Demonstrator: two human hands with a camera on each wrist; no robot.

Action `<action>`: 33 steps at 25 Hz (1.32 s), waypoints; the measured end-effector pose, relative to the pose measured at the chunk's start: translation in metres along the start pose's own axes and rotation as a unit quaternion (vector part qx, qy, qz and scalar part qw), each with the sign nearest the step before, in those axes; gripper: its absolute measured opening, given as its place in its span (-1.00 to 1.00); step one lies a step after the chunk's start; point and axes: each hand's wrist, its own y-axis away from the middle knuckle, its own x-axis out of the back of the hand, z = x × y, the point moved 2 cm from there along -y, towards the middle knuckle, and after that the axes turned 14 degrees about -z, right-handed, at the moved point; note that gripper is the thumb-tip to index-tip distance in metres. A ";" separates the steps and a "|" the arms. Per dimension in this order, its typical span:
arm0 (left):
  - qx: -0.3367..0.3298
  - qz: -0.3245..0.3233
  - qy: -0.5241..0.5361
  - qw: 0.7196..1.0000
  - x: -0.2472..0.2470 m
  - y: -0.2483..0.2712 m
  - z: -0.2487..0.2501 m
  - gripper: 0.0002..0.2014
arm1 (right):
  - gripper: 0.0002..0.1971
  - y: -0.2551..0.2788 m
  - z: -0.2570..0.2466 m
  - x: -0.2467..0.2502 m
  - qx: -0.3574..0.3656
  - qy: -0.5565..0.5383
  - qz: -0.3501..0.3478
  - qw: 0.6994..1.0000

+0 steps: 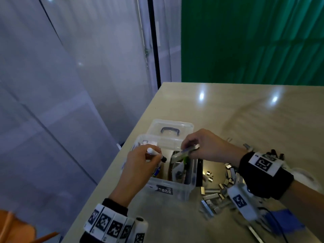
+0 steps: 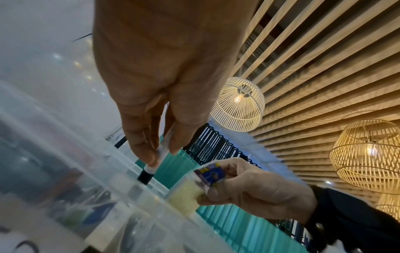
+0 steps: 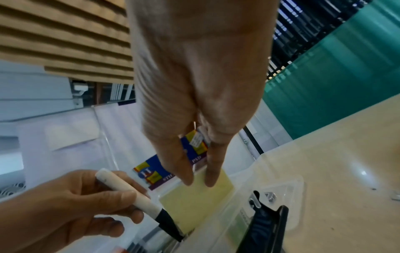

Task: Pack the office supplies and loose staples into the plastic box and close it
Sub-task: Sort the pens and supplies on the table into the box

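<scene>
Both hands over the clear plastic box [image 1: 168, 187] at the table's [image 1: 245, 120] left edge, its clear lid with dark handle [image 1: 171, 131] lying just behind: your left hand [image 1: 140, 169] pinches a white marker with black cap [image 1: 154, 153], cap angled down into the box, and your right hand [image 1: 206, 146] pinches a wrapped pale-yellow sticky-note pad [image 3: 194, 193] over the right side of the opening. Loose silver staples [image 1: 217, 193] lie scattered on the table just right of the box. Risk, as I judge it: with 2 hands crowding 1 opening, the marker could foul the pad, or your right wrist could sweep staples wider.
</scene>
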 end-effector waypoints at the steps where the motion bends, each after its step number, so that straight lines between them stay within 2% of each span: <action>1: 0.001 -0.014 0.010 1.000 -0.003 0.002 -0.002 -0.80 | -0.79 -0.002 0.000 0.000 -0.012 0.026 0.006 1.000; 3: -0.005 -0.053 0.032 0.998 -0.008 0.007 -0.004 -0.84 | -0.76 -0.011 -0.003 0.004 -0.026 0.048 0.033 0.998; 6: -0.023 -0.090 0.046 0.995 -0.009 0.012 -0.003 -0.83 | -0.79 -0.028 -0.014 0.010 -0.003 0.047 0.042 0.998; 9: -0.030 -0.113 0.068 0.991 -0.002 0.016 -0.003 -0.85 | -0.79 -0.044 -0.021 0.001 0.010 0.058 -0.031 0.998; 12: -0.027 -0.126 0.070 0.989 0.008 0.018 -0.008 -0.85 | -0.73 -0.057 -0.019 -0.013 -0.018 0.098 -0.121 0.988; 15: -0.025 -0.118 0.062 0.991 0.017 0.015 -0.011 -0.87 | -0.69 -0.066 -0.018 -0.016 -0.036 0.141 -0.157 0.977; 19: -0.013 -0.138 0.044 0.989 0.018 0.010 -0.016 -0.90 | -0.68 -0.075 -0.020 -0.018 -0.037 0.176 -0.206 0.962; 24: 0.004 -0.138 0.032 0.990 0.020 0.003 -0.014 -0.86 | -0.62 -0.072 -0.016 -0.012 -0.076 0.182 -0.210 0.958; 28: -0.017 -0.111 0.017 0.993 0.015 -0.011 -0.003 -0.88 | -0.59 -0.063 -0.028 -0.002 -0.056 0.173 -0.192 0.964; 31: -0.026 -0.102 0.011 0.994 0.009 -0.026 0.008 -0.89 | -0.69 -0.049 -0.038 0.010 -0.037 0.116 -0.196 0.973; 33: -0.040 -0.095 0.014 0.995 0.006 -0.035 0.018 -0.91 | -0.75 -0.042 -0.038 0.009 -0.022 0.093 -0.173 0.980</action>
